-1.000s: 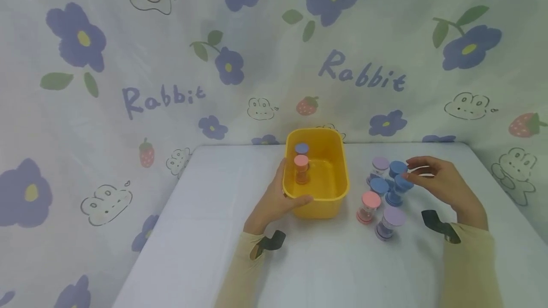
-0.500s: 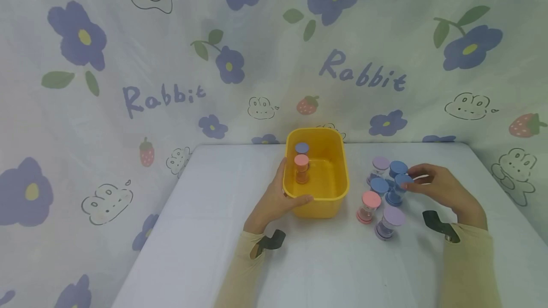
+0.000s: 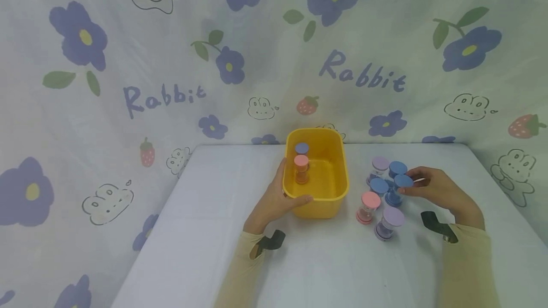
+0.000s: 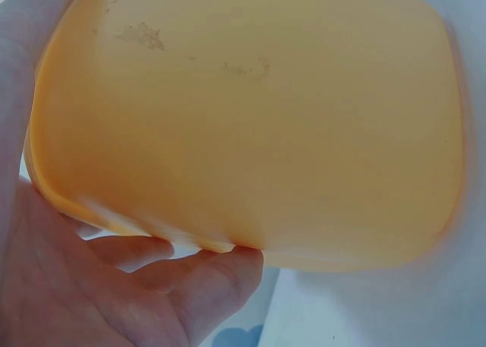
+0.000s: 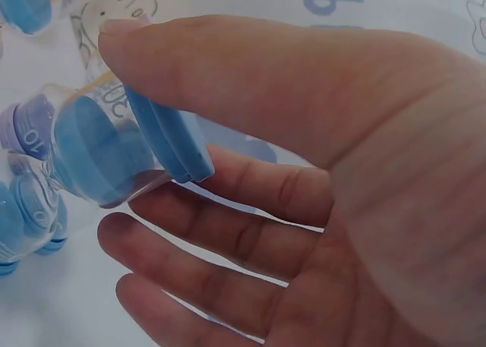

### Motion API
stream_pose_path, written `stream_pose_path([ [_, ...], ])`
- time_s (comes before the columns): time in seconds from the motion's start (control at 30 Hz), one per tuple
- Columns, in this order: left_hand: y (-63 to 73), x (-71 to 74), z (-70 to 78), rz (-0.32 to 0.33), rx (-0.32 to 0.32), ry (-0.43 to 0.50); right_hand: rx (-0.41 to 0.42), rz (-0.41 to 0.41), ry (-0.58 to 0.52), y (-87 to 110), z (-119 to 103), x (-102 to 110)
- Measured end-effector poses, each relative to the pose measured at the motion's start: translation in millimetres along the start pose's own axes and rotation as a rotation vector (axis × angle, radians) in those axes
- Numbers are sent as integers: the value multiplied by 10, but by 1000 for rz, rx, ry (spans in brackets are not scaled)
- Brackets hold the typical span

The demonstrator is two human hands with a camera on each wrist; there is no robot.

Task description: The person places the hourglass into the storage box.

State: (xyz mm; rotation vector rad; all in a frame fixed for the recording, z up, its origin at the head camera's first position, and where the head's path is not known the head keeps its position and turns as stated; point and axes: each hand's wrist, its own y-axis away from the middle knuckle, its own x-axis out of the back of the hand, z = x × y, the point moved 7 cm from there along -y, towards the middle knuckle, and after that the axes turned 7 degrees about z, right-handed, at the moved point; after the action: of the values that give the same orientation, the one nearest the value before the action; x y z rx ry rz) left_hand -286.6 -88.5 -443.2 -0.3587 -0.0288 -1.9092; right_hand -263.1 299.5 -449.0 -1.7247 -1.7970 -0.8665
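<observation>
My left hand (image 3: 276, 202) grips the left side of a yellow plastic bin (image 3: 329, 182), thumb over its near rim. Inside stand a pink sand timer (image 3: 301, 162) and, behind it, one with a blue cap (image 3: 301, 148). My right hand (image 3: 438, 189) pinches the upper cap of a blue sand timer (image 3: 404, 181) between thumb and fingers. The right wrist view shows "30" on this blue timer's (image 5: 106, 146) clear body, with the lower fingers spread loosely beneath. In the left wrist view, the bin's outside (image 4: 266, 134) fills the picture and my left fingers (image 4: 220, 282) press its edge.
Two other blue sand timers, one behind (image 3: 398, 168) and one left (image 3: 379, 186), crowd the pinched one. A purple timer (image 3: 380, 165) stands at the back, a pink timer (image 3: 370, 203) and another purple timer (image 3: 391, 220) in front. A patterned curtain (image 3: 265, 70) hangs behind the white table (image 3: 205, 232).
My right hand has lowered slightly and moved left, its thumb and fingers closing onto the blue sand timer's cap. The left hand and the bin have stayed put.
</observation>
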Motion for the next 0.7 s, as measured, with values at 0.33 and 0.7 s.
stream_pose_path([
  [0.33,15,1,-52,5,32,8,-21,0,0,2,25,-12],
  [0.7,18,5,4,-7,-18,13,40,120,-2,96,-119,150],
])
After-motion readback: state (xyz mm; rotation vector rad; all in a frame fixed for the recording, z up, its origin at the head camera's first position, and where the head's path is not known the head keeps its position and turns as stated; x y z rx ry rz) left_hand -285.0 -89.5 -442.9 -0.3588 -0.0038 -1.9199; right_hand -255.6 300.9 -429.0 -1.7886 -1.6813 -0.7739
